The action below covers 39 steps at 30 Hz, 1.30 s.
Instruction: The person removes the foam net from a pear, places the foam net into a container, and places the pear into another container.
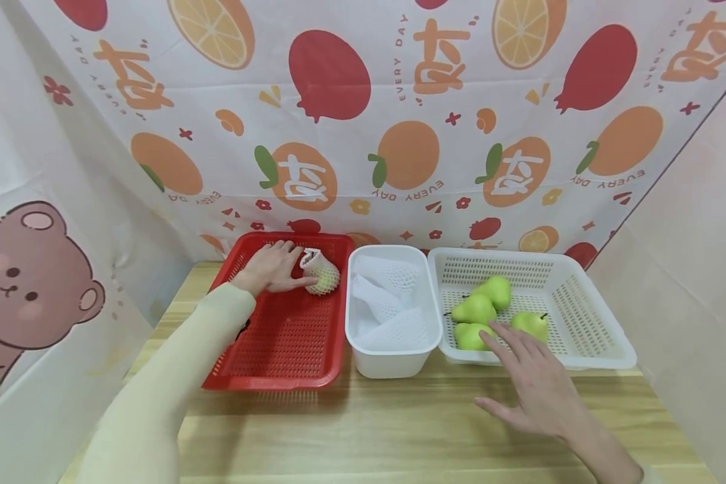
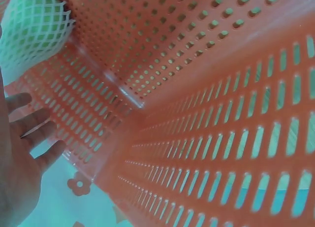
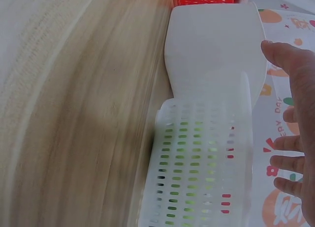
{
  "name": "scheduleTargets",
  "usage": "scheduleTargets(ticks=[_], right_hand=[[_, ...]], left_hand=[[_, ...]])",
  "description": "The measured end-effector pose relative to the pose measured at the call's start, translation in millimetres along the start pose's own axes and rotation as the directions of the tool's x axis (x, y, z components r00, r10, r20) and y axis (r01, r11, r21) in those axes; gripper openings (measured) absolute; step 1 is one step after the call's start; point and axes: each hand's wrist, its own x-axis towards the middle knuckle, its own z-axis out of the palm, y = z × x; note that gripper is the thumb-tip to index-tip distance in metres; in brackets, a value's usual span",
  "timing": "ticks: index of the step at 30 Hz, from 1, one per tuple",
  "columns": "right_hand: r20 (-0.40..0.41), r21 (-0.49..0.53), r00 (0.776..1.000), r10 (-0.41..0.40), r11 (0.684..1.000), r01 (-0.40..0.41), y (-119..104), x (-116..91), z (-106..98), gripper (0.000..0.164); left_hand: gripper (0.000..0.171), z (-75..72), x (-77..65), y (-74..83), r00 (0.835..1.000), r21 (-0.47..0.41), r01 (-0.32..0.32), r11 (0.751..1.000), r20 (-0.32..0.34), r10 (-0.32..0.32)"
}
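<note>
In the red basket [image 1: 290,336], a pear in a white foam net [image 1: 322,274] lies near the back right, the net's loose end sticking up. My left hand [image 1: 273,266] is beside it inside the basket, its thumb reaching right up to the net. The left wrist view shows the fingers [image 2: 37,131] spread and the netted pear [image 2: 34,32] above them. My right hand [image 1: 535,380] hovers with extended fingers over the front edge of the white basket [image 1: 599,316]. Several green pears [image 1: 474,309] lie in that basket, just past the fingertips.
Between the two baskets stands a white tub [image 1: 393,363] with several foam nets [image 1: 390,296] inside. All three containers sit in a row on a wooden table [image 1: 363,430]. A fruit-printed curtain [image 1: 351,161] hangs right behind them, and another curtain [image 1: 115,255] borders the left.
</note>
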Motion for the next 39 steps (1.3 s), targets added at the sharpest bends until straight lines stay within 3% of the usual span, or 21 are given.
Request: scheduleTargets(ticks=[9,21,31,39], right_hand=[[0.046,-0.005,0.999,0.024,1.000,-0.024,1.0,-1.0,-3.0,0.102],[0.055,-0.003,0.998,0.037,0.999,-0.037,-0.1,-3.1,-1.5,0.098],[-0.007,0.001,1.000,0.018,1.000,-0.018,-1.2,-2.6,-0.6,0.095],[-0.008,-0.001,1.000,0.017,1.000,-0.017,-1.2,-3.3,0.0,0.094]], left_hand=[[0.104,4.5,2.6,4.8,0.999,0.018,-0.015,1.000,0.048,0.014],[0.106,6.4,4.6,12.7,0.998,-0.021,-0.059,0.998,0.029,0.060],[0.107,14.4,7.1,13.9,0.983,-0.001,-0.179,0.984,-0.041,0.179],[0.106,18.6,11.6,19.6,0.965,0.027,-0.247,0.969,-0.078,0.249]])
